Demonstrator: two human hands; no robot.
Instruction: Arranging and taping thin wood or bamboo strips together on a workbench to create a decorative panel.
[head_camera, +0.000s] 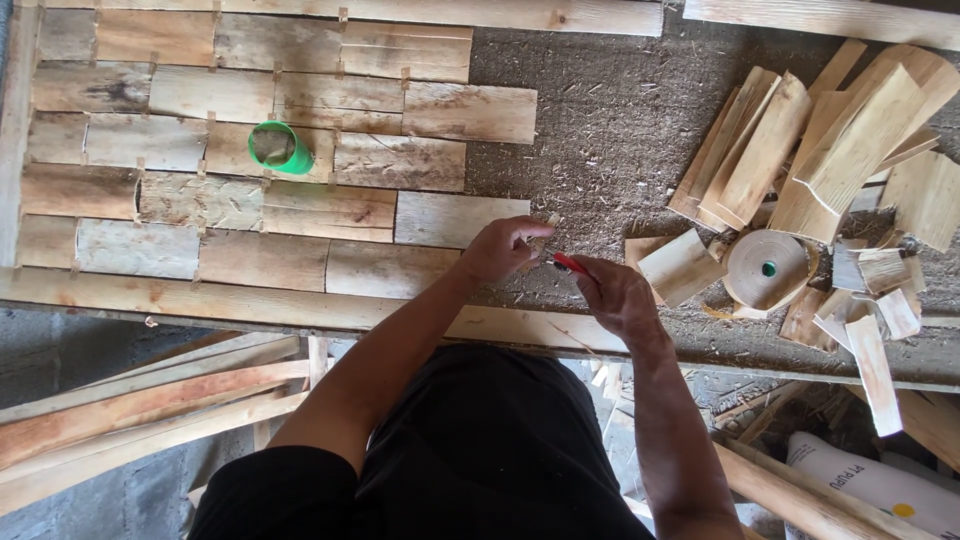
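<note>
Head view, centre frame: left hand (503, 247) pinches a small wood chip (541, 238) steady while right hand (617, 295) grips a red-handled tool (568, 263) against it, beside the laid wooden tiles (250, 160).

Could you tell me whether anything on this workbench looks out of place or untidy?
Mostly the loose wood offcuts heaped at angles on the right, around a tape roll. A green cup stands on the tidy laid panel. Both hands, left hand and right hand, share a red-handled tool.
</note>
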